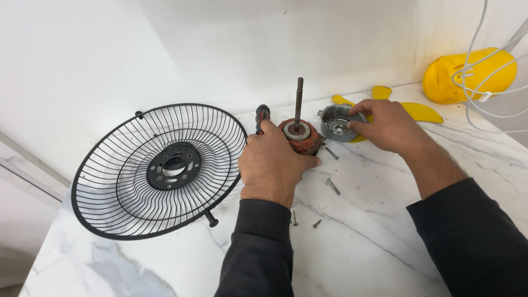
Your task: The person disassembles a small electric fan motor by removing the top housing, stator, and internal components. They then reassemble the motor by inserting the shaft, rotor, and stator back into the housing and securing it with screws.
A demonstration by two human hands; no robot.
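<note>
Lying on white marble bench (385,231) against white wall (220,49): black grille (159,170), screws (332,186), yellow blades (421,111). Left hand (272,159) clamping on motor (300,135) and screwdriver (262,116); right hand (388,125) pinching grey cover (336,122) just beside.

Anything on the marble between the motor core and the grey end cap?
Head view: one loose screw lies on the countertop between the motor core and grey end cap; otherwise bare.
</note>
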